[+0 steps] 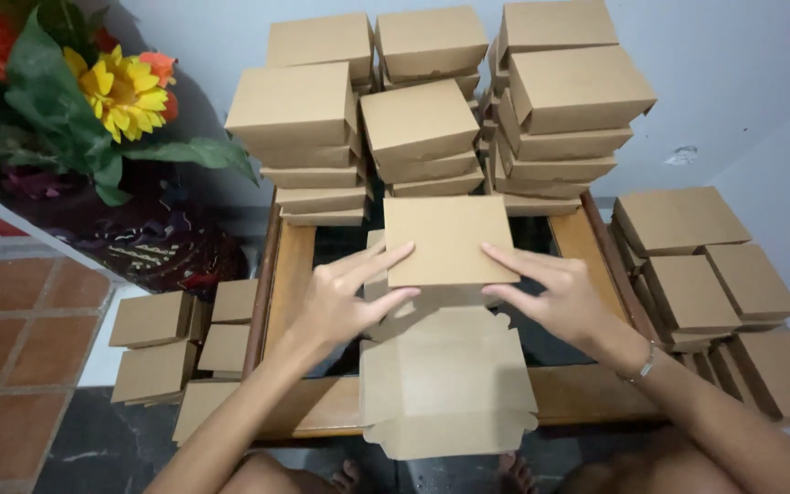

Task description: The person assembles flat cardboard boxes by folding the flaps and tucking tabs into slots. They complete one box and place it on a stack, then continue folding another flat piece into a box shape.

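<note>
A brown cardboard box (450, 240) sits at the middle of a small wooden table (290, 265) with a dark glass top. My left hand (345, 297) presses on the box's left edge, fingers spread across the lid and side. My right hand (555, 293) holds the right edge the same way, with a bracelet on the wrist. Under the box, toward me, lies an unfolded flat box blank (445, 384) hanging over the table's near edge.
Tall stacks of finished brown boxes (422, 123) fill the table's far side against a white wall. More boxes (706, 265) are piled on the right, and smaller ones (153, 343) lie on the tiled floor at left. Artificial flowers (121, 91) stand at upper left.
</note>
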